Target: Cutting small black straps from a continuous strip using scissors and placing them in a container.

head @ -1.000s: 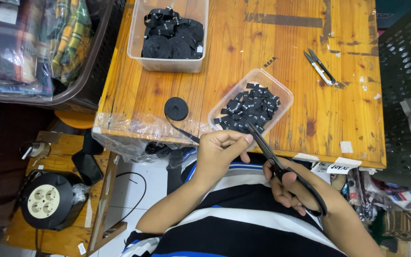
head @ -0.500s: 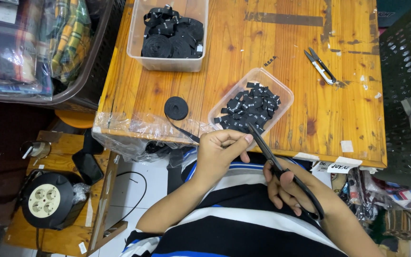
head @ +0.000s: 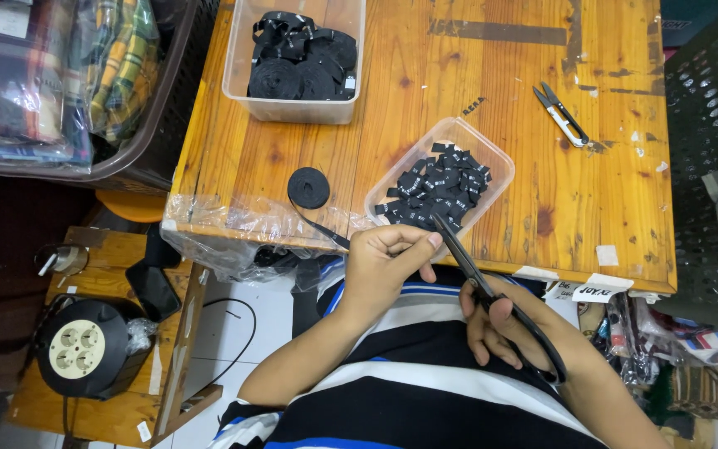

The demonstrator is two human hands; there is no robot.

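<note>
Your left hand [head: 388, 264] sits at the bottom centre of the frame, just below the table [head: 492, 108] edge, with its fingers curled in and the thumb pressed against the forefinger, pinching the free end of a black ribbon [head: 326, 231]. That ribbon runs up and to the left from your fingers, over the table edge, to a small flat roll [head: 308, 187] lying on the wood, so its long axis slants from lower right to upper left. Your right hand [head: 500, 328] is just right of the left, fingers closed through the handles of long black scissors [head: 492, 303]. The blades point up and left, their tip beside your left thumb and touching the near rim of a clear tray [head: 492, 150] of cut black pieces; whether the blades are parted you cannot tell. Farther up stand a clear tub [head: 238, 79] of black rolls and, at upper right, small snips [head: 560, 115].
</note>
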